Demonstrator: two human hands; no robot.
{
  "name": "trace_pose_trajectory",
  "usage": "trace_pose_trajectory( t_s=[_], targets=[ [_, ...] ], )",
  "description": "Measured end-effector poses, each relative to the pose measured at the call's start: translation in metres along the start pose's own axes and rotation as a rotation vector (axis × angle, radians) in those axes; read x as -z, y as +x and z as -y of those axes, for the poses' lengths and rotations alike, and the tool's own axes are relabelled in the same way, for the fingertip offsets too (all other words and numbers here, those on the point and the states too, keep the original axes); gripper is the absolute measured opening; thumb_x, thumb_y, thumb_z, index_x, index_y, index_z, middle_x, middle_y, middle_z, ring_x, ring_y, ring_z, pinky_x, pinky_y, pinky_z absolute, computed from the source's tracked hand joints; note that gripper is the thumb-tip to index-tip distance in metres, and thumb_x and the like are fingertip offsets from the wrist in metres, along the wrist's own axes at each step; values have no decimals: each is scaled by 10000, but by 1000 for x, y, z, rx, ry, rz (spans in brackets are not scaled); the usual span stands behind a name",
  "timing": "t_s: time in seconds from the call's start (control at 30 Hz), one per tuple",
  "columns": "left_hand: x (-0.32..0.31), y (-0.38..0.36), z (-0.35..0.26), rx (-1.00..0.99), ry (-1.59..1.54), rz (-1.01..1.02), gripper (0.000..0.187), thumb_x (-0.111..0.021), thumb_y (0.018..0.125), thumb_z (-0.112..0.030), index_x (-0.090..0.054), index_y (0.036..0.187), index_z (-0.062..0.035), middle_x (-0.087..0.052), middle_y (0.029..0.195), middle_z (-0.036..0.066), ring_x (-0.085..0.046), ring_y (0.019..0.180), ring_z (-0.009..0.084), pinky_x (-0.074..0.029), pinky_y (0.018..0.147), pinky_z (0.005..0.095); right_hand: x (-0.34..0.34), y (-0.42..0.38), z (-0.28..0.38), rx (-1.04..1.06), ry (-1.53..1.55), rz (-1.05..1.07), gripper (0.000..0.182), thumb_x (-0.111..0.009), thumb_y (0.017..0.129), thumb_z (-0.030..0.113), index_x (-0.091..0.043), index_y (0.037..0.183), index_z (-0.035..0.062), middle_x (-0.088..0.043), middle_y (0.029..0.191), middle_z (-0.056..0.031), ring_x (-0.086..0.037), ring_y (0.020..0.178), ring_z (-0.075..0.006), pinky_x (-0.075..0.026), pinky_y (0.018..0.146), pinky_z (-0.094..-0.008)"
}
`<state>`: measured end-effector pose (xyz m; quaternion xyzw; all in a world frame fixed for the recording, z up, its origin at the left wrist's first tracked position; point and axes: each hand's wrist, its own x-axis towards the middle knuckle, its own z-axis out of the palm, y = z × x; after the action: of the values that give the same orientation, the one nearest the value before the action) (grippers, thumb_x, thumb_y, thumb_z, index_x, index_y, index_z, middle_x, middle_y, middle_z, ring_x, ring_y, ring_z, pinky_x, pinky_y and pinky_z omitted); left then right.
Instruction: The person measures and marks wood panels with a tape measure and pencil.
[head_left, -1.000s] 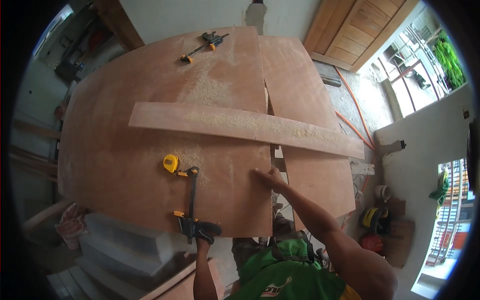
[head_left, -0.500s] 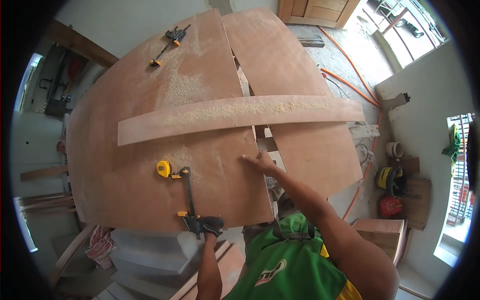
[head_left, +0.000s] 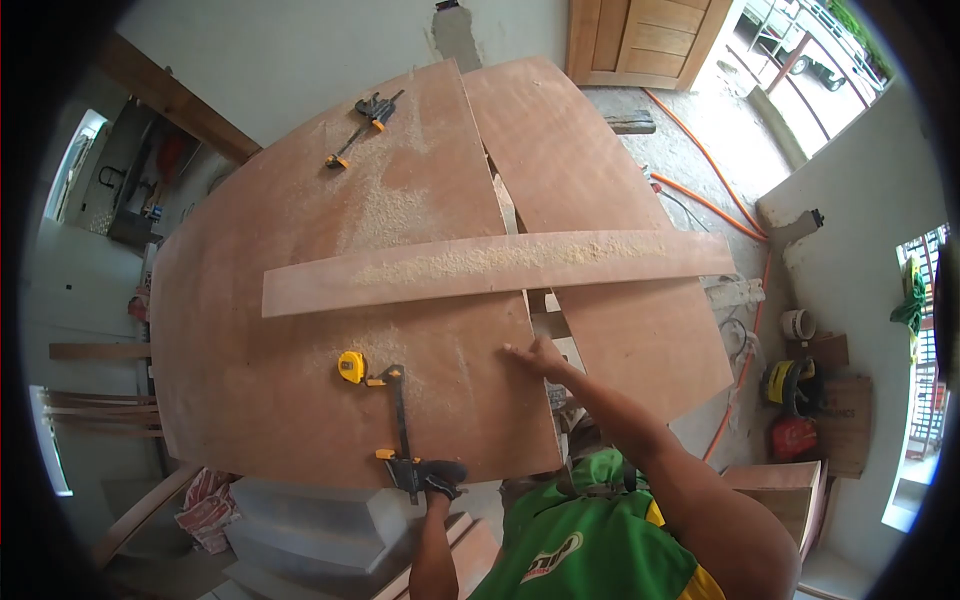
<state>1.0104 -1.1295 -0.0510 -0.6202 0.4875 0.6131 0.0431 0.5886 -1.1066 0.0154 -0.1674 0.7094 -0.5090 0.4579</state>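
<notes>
At the near edge of a large plywood sheet (head_left: 250, 390), my left hand (head_left: 438, 487) is closed at the black grip of a bar clamp (head_left: 400, 430). The clamp's bar lies over the sheet, pointing away from me; the grip partly hides my fingers. My right hand (head_left: 538, 358) holds the sheet's right edge, one digit extended on top and the others mostly out of sight. Just left of the clamp's far jaw sits a yellow tape measure (head_left: 351, 367). Farther off, a long plywood strip (head_left: 330, 287) covered with sawdust lies across both sheets.
A second plywood sheet (head_left: 630, 340) lies to the right across a narrow gap. Another bar clamp (head_left: 365, 130) rests at the far side amid sawdust. An orange hose (head_left: 705, 140) runs along the floor. A wooden box (head_left: 775, 485) stands at my right, and a bucket (head_left: 790, 385) beyond it.
The whole scene has shifted down and slightly right in view as my head moved. Both hands keep their places on the clamp and the sheet's edge.
</notes>
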Motion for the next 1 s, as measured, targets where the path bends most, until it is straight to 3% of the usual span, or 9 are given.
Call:
trace_pose_trajectory(
  t_s=[0.1,0.17,0.3,0.37,0.47,0.6,0.7,0.77,1.0],
  targets=[
    [-4,-17,-20,116,-101,-8,347,-465,945,-405,-445,1241,-225,-549,1192,1,-595,977,203,-536,617,401,3,-2,7,-12,-16,0,558,-745,752,503,-669,792,-48,-616,630,-69,-547,547,-120,-445,498,-328],
    [-6,-27,-34,113,-234,-28,397,-548,924,-283,-453,1245,-71,-539,1172,79,-609,943,218,-558,549,375,6,1,8,-151,-171,73,554,-744,764,483,-675,867,-58,-645,691,-91,-576,595,-123,-466,535,-318],
    [-11,-37,-57,131,-180,-32,417,-521,939,-305,-434,1271,-68,-526,1208,82,-592,993,214,-567,617,359,6,3,6,-230,-241,92,549,-744,769,471,-679,902,-58,-662,729,-104,-597,626,-126,-480,557,-313],
    [-9,-30,-48,99,-125,-9,439,-491,954,-310,-405,1304,-58,-507,1247,90,-554,1071,213,-563,710,339,2,2,0,-67,-15,50,547,-746,764,475,-681,863,-59,-660,712,-101,-598,612,-129,-481,547,-319],
    [-5,-10,-10,8,-104,-10,386,-413,957,-445,-444,1260,-208,-533,1217,30,-581,999,222,-539,633,411,4,0,3,-58,-35,61,557,-745,766,475,-677,860,-70,-661,717,-103,-599,615,-129,-484,551,-321],
    [-1,15,22,-211,195,-17,410,-413,953,-457,-438,1269,-197,-519,1233,34,-578,1015,225,-543,647,409,5,6,-6,-61,-40,70,591,-749,751,495,-673,869,-79,-663,727,-107,-601,624,-131,-487,558,-322],
    [-4,4,4,-179,83,5,414,-457,946,-424,-426,1284,-187,-505,1243,44,-572,1040,229,-550,677,417,5,11,-15,-165,-178,90,632,-752,729,530,-671,857,-84,-664,729,-112,-607,626,-139,-486,558,-320],
    [-2,5,9,78,-258,-32,428,-529,931,-340,-412,1300,-158,-495,1248,61,-565,1056,235,-556,691,422,0,10,-19,-26,-34,3,653,-751,711,562,-667,787,-81,-651,687,-108,-599,602,-142,-471,535,-328],
    [-1,24,41,-188,85,-38,462,-590,901,-221,-400,1300,-83,-478,1275,84,-563,1066,238,-561,704,371,3,11,-20,-50,-78,12,643,-750,708,567,-661,744,-68,-641,667,-112,-597,606,-152,-471,548,-347]
  ],
)
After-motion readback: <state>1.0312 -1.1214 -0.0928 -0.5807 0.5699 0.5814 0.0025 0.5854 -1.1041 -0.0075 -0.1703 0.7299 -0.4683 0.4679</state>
